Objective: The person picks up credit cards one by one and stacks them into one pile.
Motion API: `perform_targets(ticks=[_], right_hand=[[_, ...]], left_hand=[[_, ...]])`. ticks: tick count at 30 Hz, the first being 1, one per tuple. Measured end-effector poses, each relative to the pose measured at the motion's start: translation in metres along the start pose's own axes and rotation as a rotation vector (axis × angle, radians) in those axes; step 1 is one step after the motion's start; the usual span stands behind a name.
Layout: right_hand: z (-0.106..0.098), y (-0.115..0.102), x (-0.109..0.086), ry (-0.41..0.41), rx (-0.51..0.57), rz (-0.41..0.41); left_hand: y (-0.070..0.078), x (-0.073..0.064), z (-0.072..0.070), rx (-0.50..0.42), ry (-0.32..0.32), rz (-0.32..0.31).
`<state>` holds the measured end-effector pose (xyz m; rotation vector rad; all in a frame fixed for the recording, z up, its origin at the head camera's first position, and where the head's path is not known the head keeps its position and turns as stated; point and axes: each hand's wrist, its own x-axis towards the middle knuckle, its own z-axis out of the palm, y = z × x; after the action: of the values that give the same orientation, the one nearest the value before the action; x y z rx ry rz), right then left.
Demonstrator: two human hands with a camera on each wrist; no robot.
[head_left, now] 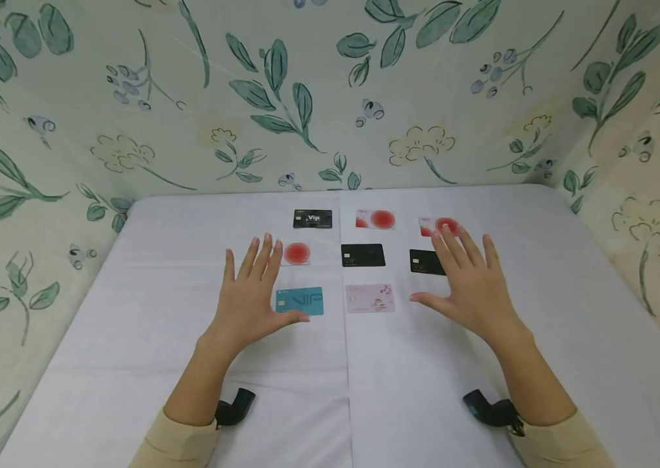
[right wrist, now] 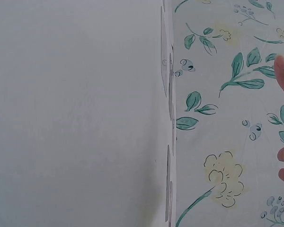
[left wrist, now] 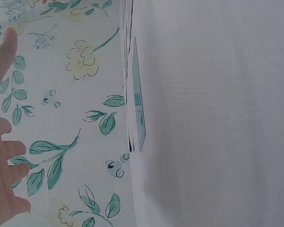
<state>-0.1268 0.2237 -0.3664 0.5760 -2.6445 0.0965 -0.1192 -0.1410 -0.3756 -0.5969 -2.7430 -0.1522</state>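
Observation:
In the head view my left hand (head_left: 246,305) is held over the white table with fingers straight and thumb out, beside a teal VIP card (head_left: 300,301) and partly covering a card with a red circle (head_left: 297,253). My right hand (head_left: 476,292) is spread likewise, its fingers hiding parts of a black VIP card (head_left: 425,262) and a red-and-white card (head_left: 429,225). Between the hands lie a pink card (head_left: 370,298) and another black card (head_left: 363,255). Neither hand holds anything. The left wrist view shows the teal card (left wrist: 138,99) nearly edge-on.
At the back of the white table (head_left: 160,260) lie a black Vip card (head_left: 313,219) and another red-circle card (head_left: 375,219). A curtain with leaf and flower prints (head_left: 306,156) stands behind and at both sides. A black strap end (head_left: 236,407) juts from each wrist.

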Motion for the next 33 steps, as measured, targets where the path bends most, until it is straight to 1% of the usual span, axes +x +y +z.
perform_targets(ticks=[4, 8, 15, 21, 26, 28, 30, 31, 33], right_hand=[[0.001, -0.001, -0.001, 0.018, 0.003, -0.015], [0.001, -0.004, 0.0, 0.042, 0.003, -0.036], [0.005, -0.007, 0.0, 0.086, 0.008, -0.067], [0.004, -0.009, 0.001, 0.057, 0.03, -0.075], [0.004, -0.013, 0.001, 0.011, 0.153, -0.078], [0.004, -0.014, 0.001, -0.009, 0.199, -0.075], [0.004, -0.015, 0.001, -0.028, 0.231, -0.07], [0.004, -0.016, 0.001, -0.036, 0.248, -0.067], [0.004, -0.017, 0.0, -0.066, 0.31, -0.046]], left_hand=[[0.005, 0.0, 0.001, -0.034, -0.008, -0.012], [0.01, -0.002, 0.001, -0.062, -0.03, -0.027], [0.019, -0.003, 0.002, -0.095, -0.052, -0.017], [0.027, 0.0, 0.002, -0.115, -0.049, -0.001], [0.031, -0.001, 0.004, -0.133, -0.052, 0.015], [0.032, -0.001, 0.005, -0.149, -0.036, 0.024], [0.033, -0.001, 0.007, -0.174, 0.006, 0.04], [0.034, -0.001, 0.008, -0.189, 0.031, 0.049], [0.036, 0.0, 0.01, -0.258, 0.113, 0.074]])
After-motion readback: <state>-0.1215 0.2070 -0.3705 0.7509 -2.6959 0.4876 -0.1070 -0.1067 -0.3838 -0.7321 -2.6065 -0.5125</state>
